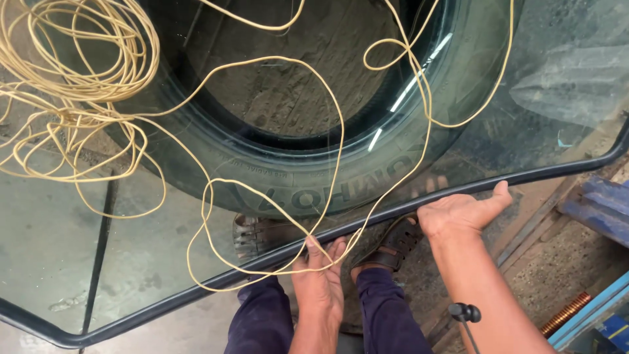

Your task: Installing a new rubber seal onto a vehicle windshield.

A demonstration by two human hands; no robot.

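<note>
The black rubber seal [367, 221] ran along the glass pane's [78, 262] near edge, lower left to upper right, with the left hand [319, 272] pinching yellow cord [275, 208] at it and the right hand [462, 211] flat, fingers spread, further right.

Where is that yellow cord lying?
The yellow cord sprawls over the glass pane, bundled at upper left, one loop reaching the left hand at the black rubber edging.

Both hands, left [319, 278] and right [462, 211], on the black rubber seal [367, 221] of glass pane [59, 229], yellow cord [78, 78] above.
</note>
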